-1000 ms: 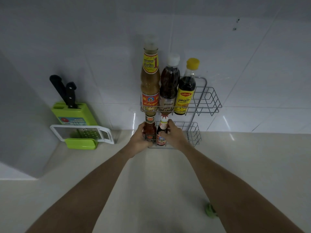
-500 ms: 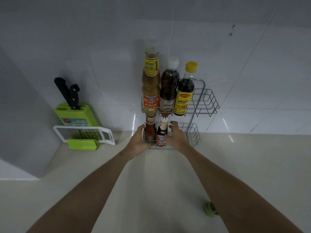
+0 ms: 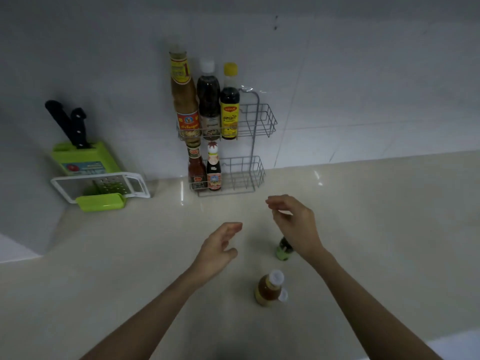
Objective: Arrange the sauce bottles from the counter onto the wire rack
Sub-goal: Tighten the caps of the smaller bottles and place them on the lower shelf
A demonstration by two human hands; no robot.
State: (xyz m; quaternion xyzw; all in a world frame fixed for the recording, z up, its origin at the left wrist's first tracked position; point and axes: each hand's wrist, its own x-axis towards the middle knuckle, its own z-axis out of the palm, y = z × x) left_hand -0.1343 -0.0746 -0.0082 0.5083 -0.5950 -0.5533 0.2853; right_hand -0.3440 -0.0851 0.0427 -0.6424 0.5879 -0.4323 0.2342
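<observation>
Bench nearest me carries a small amber bottle (image 3: 267, 289) with a white cap, standing upright about midway between the left and right edges. Just beside it, on its right, is a white cap-like piece that I cannot make out.

A little farther in stands a small green jar (image 3: 283, 252) with a dark top, partly hidden under my right wrist.

My left hand (image 3: 218, 246) hovers over the bench with fingers loose and straight, thumb apart, holding nothing. My right hand (image 3: 296, 224) hangs above the green jar, fingers loosely curled and spread from the thumb, also holding nothing. Neither hand touches a bottle.

At the far edge of the bench, against the tiled wall, stands the wire rack (image 3: 255, 131) with two tiers. In the left part of the lower tier are a red sauce bottle (image 3: 196, 170) and, touching it on the right, a dark bottle with a white-and-red top (image 3: 213, 172). The upper tier holds three in a row: a tall brown bottle (image 3: 185, 100), a dark bottle with a white cap (image 3: 208, 100) and a dark bottle with a yellow cap (image 3: 229, 107).

Toward the far left corner sits a green knife block (image 3: 85, 162) with two black-handled knives (image 3: 70, 123), and a white-framed grater (image 3: 104, 185) leans at its front.
</observation>
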